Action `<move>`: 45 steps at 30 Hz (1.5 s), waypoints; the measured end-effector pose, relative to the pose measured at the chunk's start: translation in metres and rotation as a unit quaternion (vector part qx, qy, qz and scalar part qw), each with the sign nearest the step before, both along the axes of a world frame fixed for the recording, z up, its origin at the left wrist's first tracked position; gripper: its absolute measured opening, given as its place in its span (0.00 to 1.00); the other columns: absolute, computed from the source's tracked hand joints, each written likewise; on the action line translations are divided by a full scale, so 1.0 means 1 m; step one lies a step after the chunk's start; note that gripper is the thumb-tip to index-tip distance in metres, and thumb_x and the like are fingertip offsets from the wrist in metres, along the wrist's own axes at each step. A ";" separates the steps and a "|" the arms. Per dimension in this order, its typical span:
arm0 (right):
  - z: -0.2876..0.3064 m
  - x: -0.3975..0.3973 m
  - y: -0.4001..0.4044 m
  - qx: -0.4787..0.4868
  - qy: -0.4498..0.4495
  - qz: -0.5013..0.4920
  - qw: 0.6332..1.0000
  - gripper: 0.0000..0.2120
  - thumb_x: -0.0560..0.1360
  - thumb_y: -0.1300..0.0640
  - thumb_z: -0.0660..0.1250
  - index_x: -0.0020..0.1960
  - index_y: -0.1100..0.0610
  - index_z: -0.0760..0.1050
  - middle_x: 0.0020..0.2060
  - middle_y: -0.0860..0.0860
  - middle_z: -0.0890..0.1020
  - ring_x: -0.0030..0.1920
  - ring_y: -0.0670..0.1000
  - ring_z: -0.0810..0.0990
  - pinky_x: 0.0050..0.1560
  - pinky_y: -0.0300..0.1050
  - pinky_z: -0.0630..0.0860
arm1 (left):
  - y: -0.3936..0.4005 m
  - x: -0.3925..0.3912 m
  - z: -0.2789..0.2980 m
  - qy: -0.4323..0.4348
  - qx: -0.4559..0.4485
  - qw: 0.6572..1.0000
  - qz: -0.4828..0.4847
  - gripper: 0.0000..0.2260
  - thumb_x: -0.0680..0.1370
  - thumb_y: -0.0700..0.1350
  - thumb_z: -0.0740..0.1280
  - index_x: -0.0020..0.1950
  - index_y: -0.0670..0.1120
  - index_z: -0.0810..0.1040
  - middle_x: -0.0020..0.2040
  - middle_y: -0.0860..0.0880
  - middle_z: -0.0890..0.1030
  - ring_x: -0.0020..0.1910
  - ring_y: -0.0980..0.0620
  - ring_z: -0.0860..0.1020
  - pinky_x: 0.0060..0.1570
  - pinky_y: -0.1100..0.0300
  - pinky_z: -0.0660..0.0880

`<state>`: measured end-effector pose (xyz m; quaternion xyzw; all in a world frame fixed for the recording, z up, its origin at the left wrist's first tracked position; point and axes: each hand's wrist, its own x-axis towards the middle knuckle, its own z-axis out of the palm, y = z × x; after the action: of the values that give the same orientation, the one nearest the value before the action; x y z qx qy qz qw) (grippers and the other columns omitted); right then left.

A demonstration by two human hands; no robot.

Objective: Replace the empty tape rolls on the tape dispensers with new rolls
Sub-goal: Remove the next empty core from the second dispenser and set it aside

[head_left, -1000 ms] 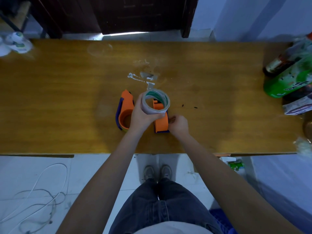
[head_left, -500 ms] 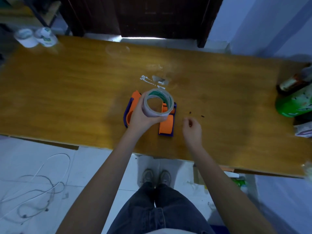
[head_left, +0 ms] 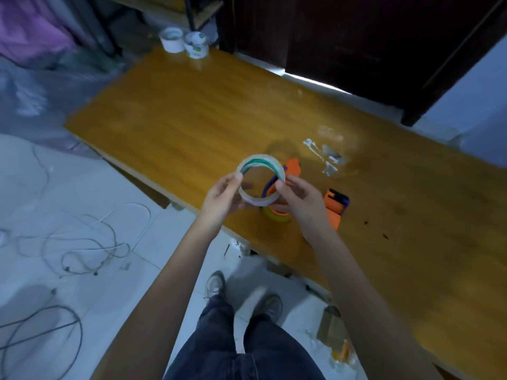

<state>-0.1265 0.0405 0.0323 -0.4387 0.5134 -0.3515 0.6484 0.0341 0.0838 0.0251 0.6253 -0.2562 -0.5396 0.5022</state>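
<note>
A thin, nearly used-up tape roll (head_left: 248, 167), a whitish ring with a green inner edge, is held up above the near edge of the wooden table (head_left: 192, 124). My left hand (head_left: 222, 197) pinches its left side and my right hand (head_left: 300, 204) grips its right side. Behind the roll, an orange and purple tape dispenser (head_left: 292, 168) lies on the table, partly hidden by my right hand. A second orange dispenser (head_left: 334, 207) lies just right of that hand. Two fresh white tape rolls (head_left: 183, 42) stand at the table's far left corner.
Torn tape scraps (head_left: 326, 157) stick to the table beyond the dispensers. Loose cables (head_left: 82, 242) lie on the white tiled floor at left. A dark wooden door (head_left: 343, 37) stands behind the table. My legs and shoes are below, beside the table edge.
The view has swung left, so the table now runs diagonally. My right hand has come off the table and onto the roll, which both hands now hold away from the dispenser.
</note>
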 end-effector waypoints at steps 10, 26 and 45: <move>-0.008 0.142 -0.004 0.059 -0.003 0.056 0.997 0.20 0.75 0.56 0.68 0.65 0.61 0.73 0.55 0.58 0.81 0.55 0.55 0.82 0.50 0.48 0.82 | 0.016 0.136 -0.007 -0.013 0.026 0.995 0.100 0.17 0.77 0.52 0.66 0.58 0.42 0.79 0.51 0.44 0.84 0.48 0.46 0.84 0.41 0.60 0.82; 0.005 0.329 -0.049 0.058 0.077 0.017 0.995 0.19 0.76 0.55 0.67 0.64 0.60 0.73 0.50 0.52 0.81 0.55 0.53 0.82 0.47 0.43 0.81 | -0.052 0.330 0.000 0.000 0.036 0.998 0.045 0.15 0.77 0.50 0.66 0.58 0.41 0.78 0.55 0.40 0.81 0.47 0.45 0.81 0.40 0.55 0.82; -0.033 0.438 -0.233 0.080 0.067 -0.093 0.990 0.17 0.75 0.56 0.68 0.61 0.62 0.76 0.48 0.56 0.82 0.46 0.51 0.81 0.47 0.39 0.79 | -0.264 0.432 -0.023 -0.086 0.084 0.992 -0.033 0.10 0.78 0.48 0.66 0.48 0.40 0.73 0.49 0.40 0.78 0.47 0.41 0.80 0.52 0.45 0.79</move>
<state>0.3110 -0.1920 -0.0005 -0.3587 0.6201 -0.3381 0.6103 0.4663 -0.1802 0.0025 0.7004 -0.2728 -0.5201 0.4057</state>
